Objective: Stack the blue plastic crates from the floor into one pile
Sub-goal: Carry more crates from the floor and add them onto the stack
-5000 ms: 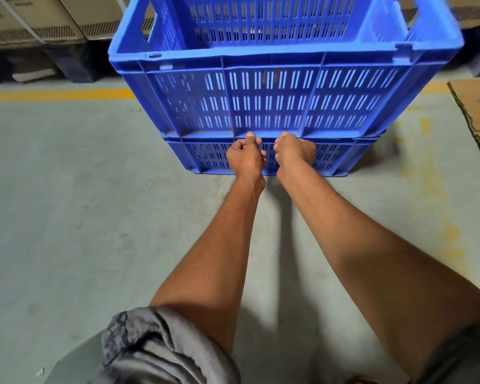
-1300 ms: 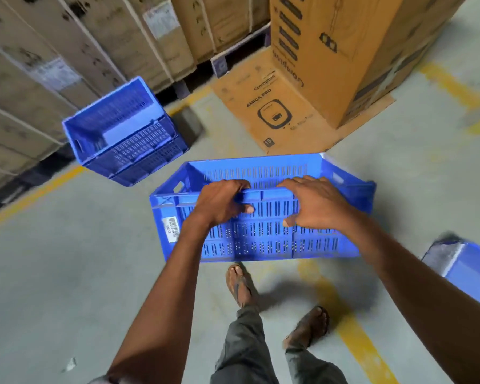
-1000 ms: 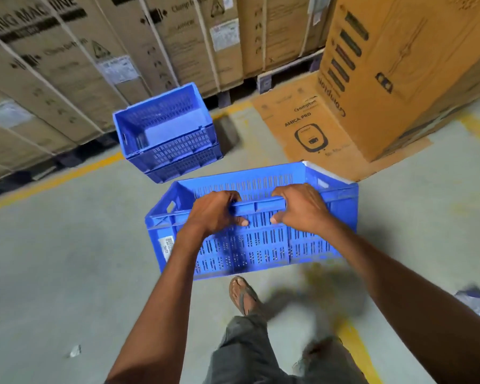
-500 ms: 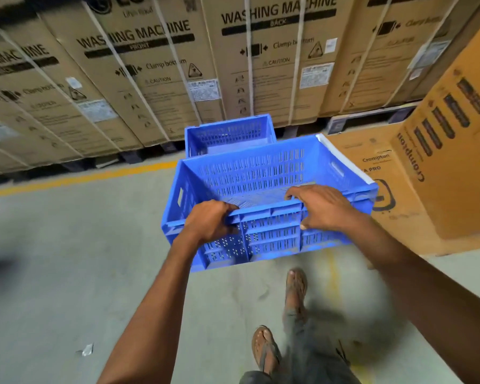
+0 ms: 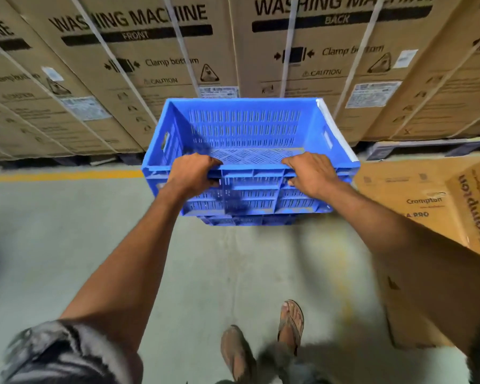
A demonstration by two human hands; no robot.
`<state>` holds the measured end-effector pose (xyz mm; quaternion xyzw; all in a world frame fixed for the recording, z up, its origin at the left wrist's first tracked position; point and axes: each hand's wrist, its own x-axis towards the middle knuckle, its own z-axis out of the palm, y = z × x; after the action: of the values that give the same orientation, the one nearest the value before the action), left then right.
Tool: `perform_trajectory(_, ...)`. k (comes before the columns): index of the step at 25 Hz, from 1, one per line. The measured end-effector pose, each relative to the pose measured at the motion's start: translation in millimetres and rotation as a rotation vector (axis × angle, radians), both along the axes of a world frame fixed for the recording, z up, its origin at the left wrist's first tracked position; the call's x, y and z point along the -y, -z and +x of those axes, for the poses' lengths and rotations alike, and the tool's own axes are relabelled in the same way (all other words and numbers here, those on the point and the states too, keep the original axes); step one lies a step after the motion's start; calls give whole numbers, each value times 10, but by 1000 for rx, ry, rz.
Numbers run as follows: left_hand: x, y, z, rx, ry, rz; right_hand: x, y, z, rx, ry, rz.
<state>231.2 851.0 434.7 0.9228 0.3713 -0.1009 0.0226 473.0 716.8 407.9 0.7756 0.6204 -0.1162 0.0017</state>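
An empty blue slotted crate (image 5: 245,128) is held out in front of me by its near rim. My left hand (image 5: 191,174) grips the rim at the left, my right hand (image 5: 312,174) at the right. Directly below it shows a strip of the blue crate pile (image 5: 244,219) on the floor; the carried crate hides the rest of that pile, and I cannot tell whether the two touch.
A wall of large washing-machine cartons (image 5: 261,51) on dark pallets stands right behind the crates. Brown Crompton boxes (image 5: 427,217) sit at the right, close to my right arm. A yellow line (image 5: 61,176) runs along the grey floor at the left. My sandalled feet (image 5: 290,325) are below.
I have walked the crate up to the pile by the cartons. The pile, seen behind the crate before, now lies under it. Both hands keep the same grip.
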Motion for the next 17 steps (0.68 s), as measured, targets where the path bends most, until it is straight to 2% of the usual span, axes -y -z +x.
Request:
perform_trajectory(4, -474, 620, 48, 34, -22, 20, -552, 496, 85, 49, -23, -9)
perform_trajectory(9, -750, 1343, -90, 129, 7, 40, -791, 1131, -59, 117, -8, -9)
perform_trajectory(13, -862, 1684, -124, 52, 30, 31, -808, 1507, -183, 172, 43, -78)
perform_trajectory(17, -806, 1938, -168, -12, 60, -45, -692, 1730, -230, 140, 37, -160)
